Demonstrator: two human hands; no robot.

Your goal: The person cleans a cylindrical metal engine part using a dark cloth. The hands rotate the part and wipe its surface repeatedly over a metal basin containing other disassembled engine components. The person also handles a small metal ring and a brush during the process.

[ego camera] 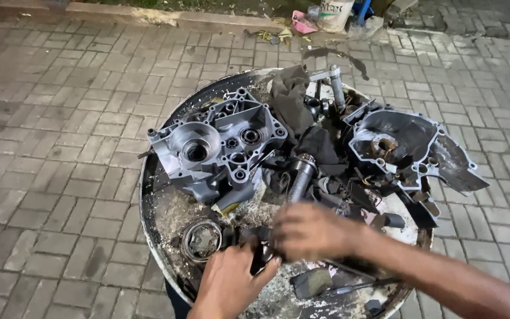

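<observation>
Round metal tray (149, 204): centre and upper right blocked by grey crankcase half (219, 145), dark engine cover (408, 147), black rag (293, 97) and shaft (301, 177); passable gaps at lower left beside the ring-shaped part (200, 240) and on surrounding brick paving (54, 147).

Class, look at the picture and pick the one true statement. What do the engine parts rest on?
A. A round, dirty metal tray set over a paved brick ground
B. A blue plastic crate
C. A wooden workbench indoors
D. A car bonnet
A: the grey engine casing and the dark engine cover lie on a round metal tray with paving bricks all around it.
</observation>
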